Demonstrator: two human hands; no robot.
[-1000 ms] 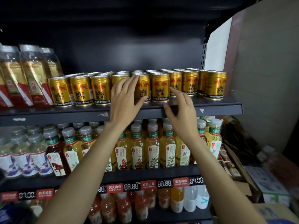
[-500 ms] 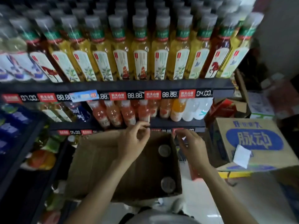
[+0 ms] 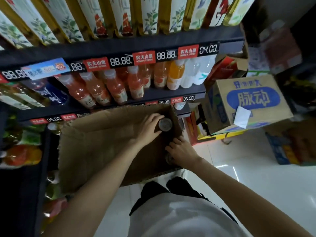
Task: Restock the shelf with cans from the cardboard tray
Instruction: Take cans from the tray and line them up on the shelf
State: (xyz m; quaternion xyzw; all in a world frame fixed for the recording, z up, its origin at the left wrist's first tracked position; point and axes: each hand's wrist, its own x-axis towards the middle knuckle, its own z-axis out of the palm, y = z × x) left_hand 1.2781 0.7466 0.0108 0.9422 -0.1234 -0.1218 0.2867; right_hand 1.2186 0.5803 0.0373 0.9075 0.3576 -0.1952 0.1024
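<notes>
Brown cardboard fills the middle of my view: the tray (image 3: 102, 147) sits low in front of the shelf (image 3: 119, 48), its floor mostly bare. Far left, snack bags (image 3: 22, 154) blur on a dark rack. Above the tray, peach-coloured bottles (image 3: 95, 89) stand in a row under red and black price tags (image 3: 145, 57), and tall tea bottles (image 3: 123, 16) line the shelf over those.

My left hand (image 3: 147, 129) reaches into the tray's far right corner, fingers and thumb curled round the side of one can (image 3: 165, 124), which stands upright with its silver top showing. Just nearer to me, my right hand (image 3: 181, 151) comes down over a second can (image 3: 169, 159) at the tray's right wall; its fingers curl round the can's top, and only a sliver of the rim shows.

Right of the tray, a carton (image 3: 248, 101) with a blue oval label leans on other boxes, a white slip (image 3: 242, 117) stuck to its face. White floor (image 3: 256, 168) shines below.
</notes>
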